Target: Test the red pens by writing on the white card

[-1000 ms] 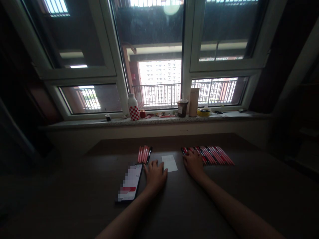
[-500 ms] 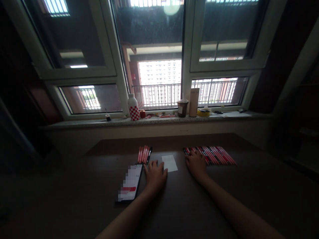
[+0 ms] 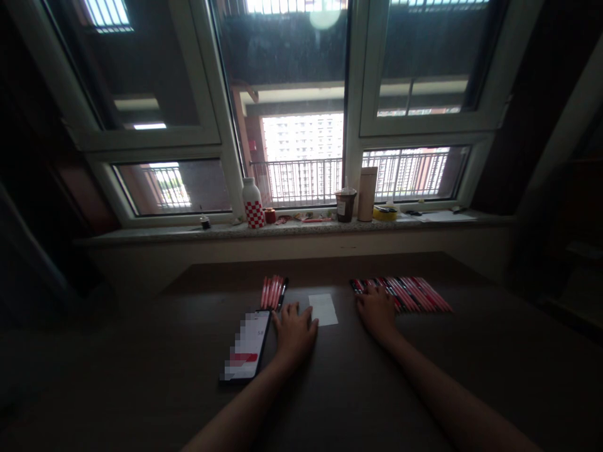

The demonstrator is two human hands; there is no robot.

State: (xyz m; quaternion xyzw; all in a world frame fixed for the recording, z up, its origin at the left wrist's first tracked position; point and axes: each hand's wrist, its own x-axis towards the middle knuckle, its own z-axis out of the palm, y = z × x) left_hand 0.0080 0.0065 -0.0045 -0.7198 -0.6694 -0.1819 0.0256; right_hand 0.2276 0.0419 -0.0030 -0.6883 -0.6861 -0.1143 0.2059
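Observation:
My left hand (image 3: 295, 334) lies on the dark table with its fingers spread, between a phone (image 3: 245, 345) and a small white sheet of paper (image 3: 323, 309). Just beyond its fingertips is a small bunch of pink pencils (image 3: 272, 292), with a black pen (image 3: 283, 292) at its right side. My right hand (image 3: 378, 314) rests with fingers apart on the left end of a long row of pink, red and black pencils or pens (image 3: 419, 295). Its palm and fingers hide part of that row.
Along the windowsill (image 3: 301, 228) stand a red-checked bottle (image 3: 253, 204), a drink cup (image 3: 345, 204), a tan tumbler (image 3: 367, 194) and a yellow roll of tape (image 3: 385, 213). The table (image 3: 155, 351) ends at the wall below the window.
My right hand and the row of pencils beneath it have shifted slightly right. The white paper also sits a little further right. My left hand is nearly still.

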